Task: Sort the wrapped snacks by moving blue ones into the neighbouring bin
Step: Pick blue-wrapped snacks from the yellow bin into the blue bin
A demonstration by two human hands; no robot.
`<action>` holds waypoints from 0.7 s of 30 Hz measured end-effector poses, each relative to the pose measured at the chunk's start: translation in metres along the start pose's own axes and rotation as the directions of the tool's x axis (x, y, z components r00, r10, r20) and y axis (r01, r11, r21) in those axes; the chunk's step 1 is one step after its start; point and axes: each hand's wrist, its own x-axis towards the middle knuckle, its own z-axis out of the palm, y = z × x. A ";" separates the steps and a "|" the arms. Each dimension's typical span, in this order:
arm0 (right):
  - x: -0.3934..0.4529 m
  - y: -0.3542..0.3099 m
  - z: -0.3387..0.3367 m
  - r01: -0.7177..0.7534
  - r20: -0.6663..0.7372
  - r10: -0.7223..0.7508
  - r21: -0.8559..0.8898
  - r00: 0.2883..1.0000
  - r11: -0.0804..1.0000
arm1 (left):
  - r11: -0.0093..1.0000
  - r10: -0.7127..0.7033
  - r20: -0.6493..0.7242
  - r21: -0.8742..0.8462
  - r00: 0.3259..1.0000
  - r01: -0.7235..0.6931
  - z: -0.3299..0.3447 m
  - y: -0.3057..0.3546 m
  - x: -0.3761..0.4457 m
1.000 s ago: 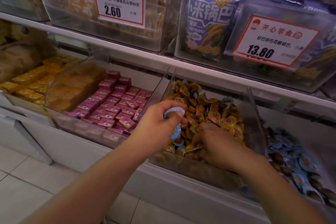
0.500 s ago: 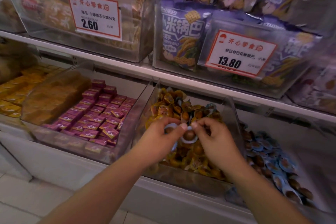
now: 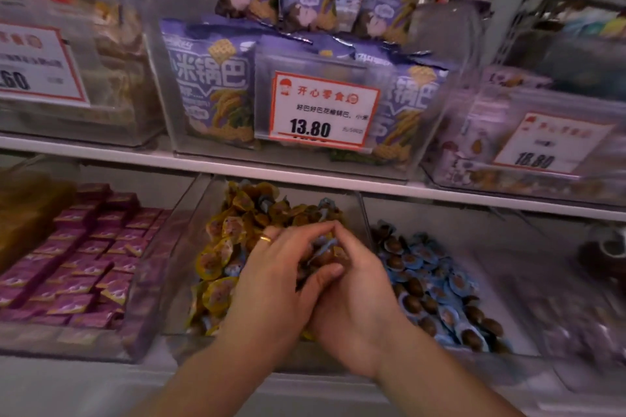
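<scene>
A clear middle bin point(image 3: 200, 213) holds a heap of yellow-wrapped snacks point(image 3: 220, 267) with a few blue ones mixed in. The neighbouring bin point(image 3: 440, 223) on the right holds blue-wrapped snacks point(image 3: 437, 284). Over the middle bin my left hand point(image 3: 271, 284) and my right hand point(image 3: 355, 301) are pressed together, fingertips meeting. Between them they cup small blue-wrapped snacks point(image 3: 325, 249), of which only a bit shows. The left hand wears a gold ring.
Left of the middle bin is a bin of purple packets point(image 3: 91, 257). The shelf above point(image 3: 305, 176) carries clear bins of purple snack bags point(image 3: 216, 85) with price tags point(image 3: 321, 108). A dark object point(image 3: 606, 250) lies at far right. The view is blurred.
The view has swung right and up. My hands, which pinched a blue snack between them half a second ago, have closed together around the blue snacks.
</scene>
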 end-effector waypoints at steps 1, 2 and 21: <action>-0.003 -0.002 0.001 0.028 -0.024 -0.028 0.014 0.999 1.000 | 0.993 0.041 0.025 0.109 0.999 -0.043 0.003 0.001 0.001; -0.006 -0.005 0.001 0.054 -0.046 -0.054 0.009 0.997 0.998 | 0.979 0.044 0.075 0.195 0.996 -0.058 0.006 0.003 0.001; -0.021 -0.147 -0.147 0.096 -0.537 -0.582 -0.679 0.611 0.728 | 0.965 -0.111 0.324 0.263 0.940 0.023 -0.020 -0.051 -0.005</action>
